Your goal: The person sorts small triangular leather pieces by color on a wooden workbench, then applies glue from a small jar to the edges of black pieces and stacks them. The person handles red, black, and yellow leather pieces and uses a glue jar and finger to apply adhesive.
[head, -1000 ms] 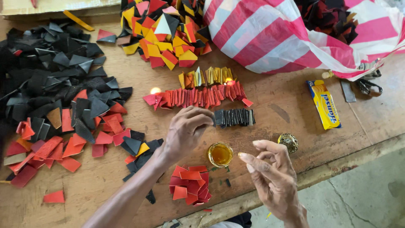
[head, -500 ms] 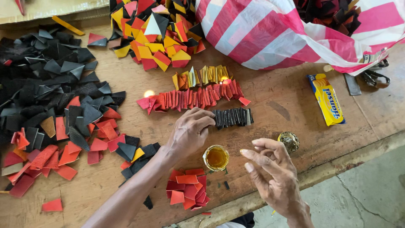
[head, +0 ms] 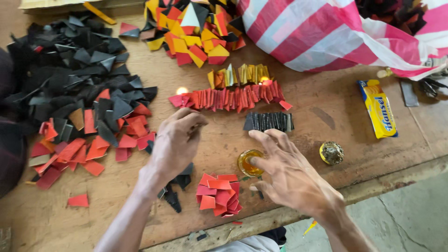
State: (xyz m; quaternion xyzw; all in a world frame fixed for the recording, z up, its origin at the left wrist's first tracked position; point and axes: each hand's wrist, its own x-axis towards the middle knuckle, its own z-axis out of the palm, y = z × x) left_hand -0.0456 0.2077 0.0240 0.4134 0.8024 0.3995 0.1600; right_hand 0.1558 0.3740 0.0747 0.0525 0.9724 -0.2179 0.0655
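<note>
Hovering over the near edge of the wooden surface (head: 326, 116), both hands were busy around a small open glue pot (head: 249, 163) filled with amber liquid. The right hand (head: 291, 175) hung just above and beside the pot, fingers (head: 268, 140) spread apart and holding nothing, one fingertip close to the pot's rim; whether it touched the glue I couldn't tell. The left hand (head: 177, 140) sat just left of the pot, fingers curled loosely inward; whether they pinched anything was hidden from view.

Done so far, judging by the layout: three neat rows of folded pieces stood on edge near the middle of the surface — a yellow row (head: 240, 74) farthest back, a long red row (head: 231, 99) in front of it, a short black row (head: 269, 122) nearest the hands. That looked like finished folding.

Left to do, by my guess: plenty. A small stack of red cut pieces (head: 219, 193) lay at the near edge just below the pot, a big loose heap of black and red pieces (head: 79, 98) covered the left side, and a mixed yellow-red-black pile (head: 196, 28) sat at the far edge. A striped plastic bag (head: 326, 32) lay at the far right corner, a yellow packet (head: 379, 108) near the right edge, and a round metal lid (head: 332, 152) just right of the pot.
</note>
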